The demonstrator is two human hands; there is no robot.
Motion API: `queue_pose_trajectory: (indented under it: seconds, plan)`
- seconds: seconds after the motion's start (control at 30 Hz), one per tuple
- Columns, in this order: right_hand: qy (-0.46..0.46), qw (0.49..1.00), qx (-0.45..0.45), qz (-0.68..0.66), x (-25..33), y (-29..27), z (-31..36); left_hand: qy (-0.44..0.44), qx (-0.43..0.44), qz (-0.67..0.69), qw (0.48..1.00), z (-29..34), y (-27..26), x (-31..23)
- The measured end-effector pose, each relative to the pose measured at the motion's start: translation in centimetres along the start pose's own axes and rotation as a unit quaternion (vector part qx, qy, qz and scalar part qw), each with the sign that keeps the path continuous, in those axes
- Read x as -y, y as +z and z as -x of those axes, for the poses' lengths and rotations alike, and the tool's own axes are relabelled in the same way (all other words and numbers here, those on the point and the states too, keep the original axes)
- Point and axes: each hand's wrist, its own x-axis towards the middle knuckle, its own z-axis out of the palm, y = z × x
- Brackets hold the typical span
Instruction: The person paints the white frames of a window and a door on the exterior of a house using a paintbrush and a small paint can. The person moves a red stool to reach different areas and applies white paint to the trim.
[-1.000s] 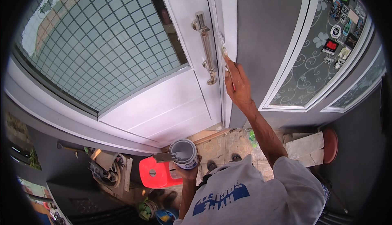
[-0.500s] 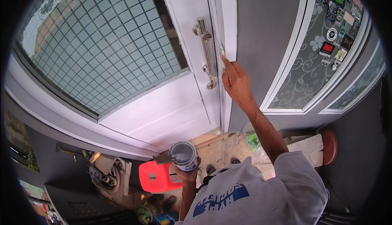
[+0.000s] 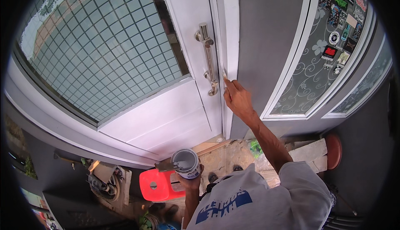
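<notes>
Lettering (image 3: 225, 207) on shirt (image 3: 273, 190) and window stickers (image 3: 329, 52)

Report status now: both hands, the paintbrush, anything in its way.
Left hand holding paint tub. Right hand gripping paintbrush, at white door frame. Metal door handle close by; nothing visibly blocking the paintbrush.

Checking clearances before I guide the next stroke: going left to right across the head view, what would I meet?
Red stool → open paint can → metal door handle → right hand → patterned window with stickers.
</notes>
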Motion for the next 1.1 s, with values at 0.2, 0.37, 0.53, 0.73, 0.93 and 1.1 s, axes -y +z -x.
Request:
queue_pose_trajectory:
  seconds: [0.2,0.37,0.53,0.73,0.93,1.1]
  plan:
    - [-0.022,0.997,-0.037,-0.057,1.7,-4.4,-5.0,-0.017,0.015,-0.022,0.999,0.1,0.0,-0.2]
    - [-0.050,0.980,-0.154,-0.111,3.1,-7.0,-5.4,-0.002,0.027,-0.031,0.999,0.0,0.3,-0.3]
    - [-0.046,0.990,-0.120,-0.062,-0.2,-6.2,-2.7,-0.014,0.002,-0.022,1.000,-0.6,0.3,-0.1]
    - [-0.037,0.996,0.029,-0.076,-0.3,-9.4,-2.4,-0.012,0.001,-0.036,0.999,-0.6,0.2,0.6]
    - [-0.095,0.980,-0.113,-0.134,1.8,-12.3,-9.5,-0.009,-0.027,-0.042,0.999,-0.7,0.8,1.7]
    - [-0.129,0.983,-0.124,-0.030,-1.4,-8.3,-5.1,-0.021,-0.045,-0.026,0.998,-0.7,2.5,2.7]
